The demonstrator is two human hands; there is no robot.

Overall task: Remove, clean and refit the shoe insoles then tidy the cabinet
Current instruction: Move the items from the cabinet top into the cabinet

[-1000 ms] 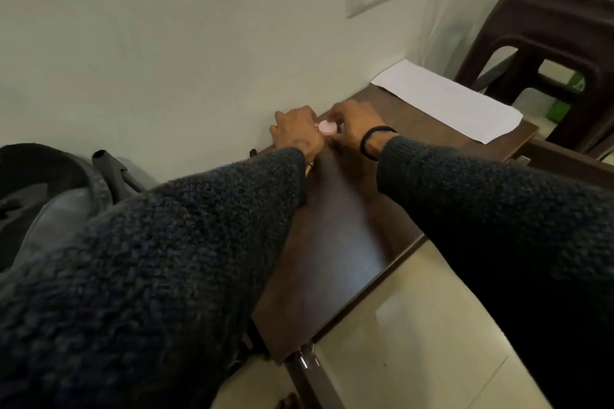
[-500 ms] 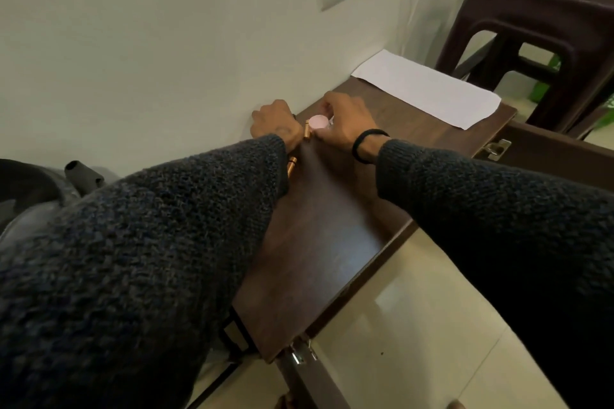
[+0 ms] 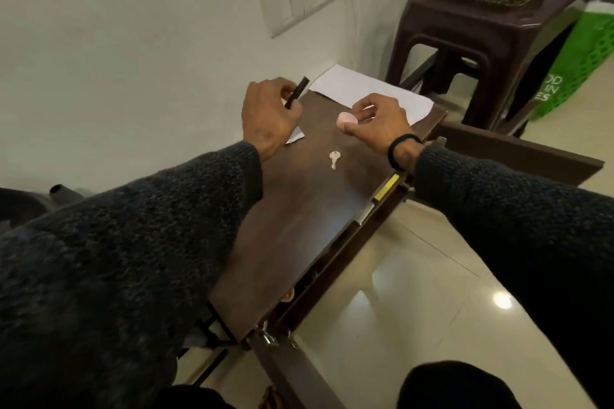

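Lifted apart off the cabinet (image 3: 309,209) now. Left hand (image 3: 269,116) pinching dark stick (image 3: 296,92); right hand (image 3: 378,119) pinching pink disc (image 3: 346,118). Key (image 3: 334,158) lying between.

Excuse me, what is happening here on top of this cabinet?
A person in a dark knitted sweater stands over a low brown cabinet by the wall. The left hand holds a thin dark stick above the top. The right hand pinches a small round pink object. A small key lies on the top between the hands, and a white sheet of paper lies at the far end. No shoe or insole is visible.
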